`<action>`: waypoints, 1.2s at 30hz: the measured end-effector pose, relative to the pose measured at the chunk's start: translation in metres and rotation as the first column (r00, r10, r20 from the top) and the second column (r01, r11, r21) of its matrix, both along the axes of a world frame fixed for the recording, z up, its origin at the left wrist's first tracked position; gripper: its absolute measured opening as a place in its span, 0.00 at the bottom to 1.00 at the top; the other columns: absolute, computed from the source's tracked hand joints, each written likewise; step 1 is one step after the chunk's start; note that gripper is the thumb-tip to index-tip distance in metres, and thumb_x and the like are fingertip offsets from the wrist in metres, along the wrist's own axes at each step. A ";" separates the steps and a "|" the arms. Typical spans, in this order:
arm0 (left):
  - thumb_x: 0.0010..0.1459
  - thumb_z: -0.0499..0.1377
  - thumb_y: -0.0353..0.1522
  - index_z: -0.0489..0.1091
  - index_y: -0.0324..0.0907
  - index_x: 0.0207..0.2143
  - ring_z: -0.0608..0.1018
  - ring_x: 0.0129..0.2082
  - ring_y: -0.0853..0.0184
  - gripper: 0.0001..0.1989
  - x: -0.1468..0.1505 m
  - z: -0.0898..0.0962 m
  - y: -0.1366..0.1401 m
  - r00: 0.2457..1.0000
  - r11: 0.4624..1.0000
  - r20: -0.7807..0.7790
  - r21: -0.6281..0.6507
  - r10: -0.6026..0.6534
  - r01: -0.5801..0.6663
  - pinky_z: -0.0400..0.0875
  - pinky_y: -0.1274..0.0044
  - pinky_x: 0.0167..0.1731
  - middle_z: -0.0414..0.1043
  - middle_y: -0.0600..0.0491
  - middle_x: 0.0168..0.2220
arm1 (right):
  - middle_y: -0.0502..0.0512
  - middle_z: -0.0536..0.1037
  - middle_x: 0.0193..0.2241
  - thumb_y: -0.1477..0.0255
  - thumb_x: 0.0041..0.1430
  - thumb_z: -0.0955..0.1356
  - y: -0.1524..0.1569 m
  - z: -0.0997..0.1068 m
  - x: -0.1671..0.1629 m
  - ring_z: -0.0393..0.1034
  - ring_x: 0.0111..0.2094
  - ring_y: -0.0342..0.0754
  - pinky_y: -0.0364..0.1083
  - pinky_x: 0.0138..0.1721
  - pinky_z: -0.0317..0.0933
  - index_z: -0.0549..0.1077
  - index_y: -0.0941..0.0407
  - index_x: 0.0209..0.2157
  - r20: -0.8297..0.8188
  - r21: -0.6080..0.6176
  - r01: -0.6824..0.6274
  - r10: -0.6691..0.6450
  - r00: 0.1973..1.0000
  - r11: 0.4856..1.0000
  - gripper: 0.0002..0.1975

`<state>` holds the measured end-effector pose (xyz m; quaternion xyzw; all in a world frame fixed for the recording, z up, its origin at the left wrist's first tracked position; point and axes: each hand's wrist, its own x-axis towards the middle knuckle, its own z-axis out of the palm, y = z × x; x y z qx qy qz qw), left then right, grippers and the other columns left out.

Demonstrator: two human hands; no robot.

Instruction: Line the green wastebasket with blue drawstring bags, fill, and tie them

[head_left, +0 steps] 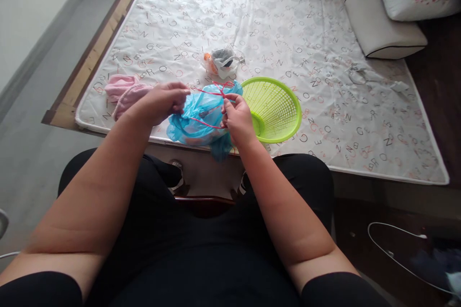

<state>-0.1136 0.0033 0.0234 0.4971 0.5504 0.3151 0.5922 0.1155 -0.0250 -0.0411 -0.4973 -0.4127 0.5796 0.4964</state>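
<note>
My left hand is closed in a pinch, with one end of a thin red string at its fingertips. Opposite it, my right hand grips the same string near a knot or loop. Part of the string runs low between both hands. A crumpled, translucent blue plastic bag lies under the hands at the mattress edge, and part of it hangs over. What is inside the bag cannot be made out. Just right of my right hand, a lime-green plastic basket lies tipped on its side, partly hidden by the hand.
A patterned mattress spreads out ahead. A pink cloth bundle sits left of my left hand. Behind the blue bag lies a clear plastic bag with orange and dark contents. Two pillows rest at the far right; a white cable trails below.
</note>
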 end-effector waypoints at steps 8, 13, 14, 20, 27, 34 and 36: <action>0.62 0.59 0.25 0.62 0.45 0.48 0.71 0.30 0.72 0.15 -0.038 0.003 0.024 0.750 0.741 0.048 0.130 0.659 -0.659 0.71 0.74 0.38 0.64 0.61 0.29 | 0.47 0.73 0.35 0.70 0.72 0.67 0.000 0.009 0.010 0.64 0.24 0.41 0.43 0.25 0.64 0.66 0.48 0.56 0.040 0.006 0.173 -0.173 0.984 0.985 0.14; 0.53 0.60 0.13 0.63 0.37 0.63 0.74 0.64 0.61 0.35 -0.039 -0.010 0.019 0.598 0.562 -0.283 0.751 0.750 -0.348 0.70 0.65 0.68 0.70 0.42 0.64 | 0.49 0.74 0.36 0.72 0.71 0.68 -0.004 0.016 0.008 0.68 0.30 0.42 0.43 0.31 0.66 0.70 0.49 0.53 0.114 0.066 0.058 -0.066 0.991 0.996 0.11; 0.52 0.61 0.13 0.67 0.36 0.63 0.71 0.69 0.59 0.35 -0.033 -0.013 0.016 0.614 0.560 -0.354 0.810 0.706 -0.176 0.64 0.64 0.73 0.69 0.40 0.67 | 0.49 0.74 0.35 0.72 0.71 0.68 -0.006 0.018 0.006 0.67 0.30 0.42 0.42 0.30 0.65 0.71 0.49 0.52 0.121 0.065 0.003 -0.011 0.993 0.998 0.10; 0.67 0.64 0.35 0.80 0.44 0.50 0.84 0.52 0.59 0.11 0.007 -0.035 -0.002 0.757 0.699 -0.651 0.516 -0.056 0.495 0.77 0.68 0.60 0.84 0.51 0.49 | 0.47 0.75 0.34 0.67 0.73 0.68 -0.016 0.034 -0.003 0.60 0.23 0.39 0.42 0.24 0.59 0.73 0.50 0.47 0.048 0.089 -0.333 0.329 0.943 0.939 0.04; 0.65 0.67 0.51 0.70 0.45 0.72 0.78 0.66 0.41 0.38 0.003 -0.048 -0.003 0.446 0.827 -0.801 -0.105 -0.400 0.552 0.73 0.58 0.63 0.75 0.38 0.68 | 0.49 0.75 0.36 0.61 0.73 0.69 -0.018 0.047 0.005 0.66 0.27 0.41 0.44 0.29 0.66 0.72 0.49 0.48 -0.086 0.229 -0.202 0.227 0.970 0.952 0.08; 0.61 0.65 0.62 0.70 0.37 0.70 0.76 0.67 0.33 0.48 -0.004 -0.046 0.002 0.539 0.967 -0.820 -0.067 -0.194 0.245 0.75 0.55 0.62 0.72 0.28 0.69 | 0.50 0.75 0.36 0.63 0.71 0.66 -0.012 0.054 0.018 0.76 0.37 0.46 0.46 0.40 0.74 0.72 0.47 0.55 -0.124 0.214 0.009 0.019 0.992 0.977 0.13; 0.56 0.69 0.62 0.71 0.39 0.69 0.77 0.66 0.34 0.49 -0.007 -0.051 0.004 0.583 0.978 -0.804 0.011 -0.114 0.207 0.76 0.55 0.61 0.73 0.30 0.68 | 0.50 0.74 0.36 0.62 0.71 0.66 -0.012 0.053 0.020 0.76 0.38 0.46 0.47 0.41 0.74 0.72 0.47 0.55 -0.088 0.254 0.014 0.009 0.996 0.967 0.14</action>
